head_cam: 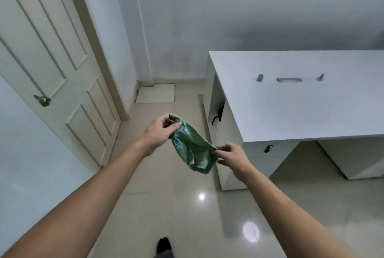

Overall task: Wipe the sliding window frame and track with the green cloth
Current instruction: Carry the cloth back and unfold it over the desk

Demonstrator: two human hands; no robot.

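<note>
A green mesh cloth [192,147] hangs slack in mid-air between both hands, above the tiled floor. My left hand [161,131] pinches its upper left corner. My right hand [231,155] pinches its right corner, slightly lower. The cloth sags and folds below the two grips. No sliding window, frame or track is in view.
A cream panelled door [52,54] with a metal knob [43,100] stands at left. A white desk [301,95] with small metal pieces on top fills the right, its side panel close to my right hand. Glossy beige floor tiles [176,205] lie below; a dark shoe [164,245] shows at the bottom.
</note>
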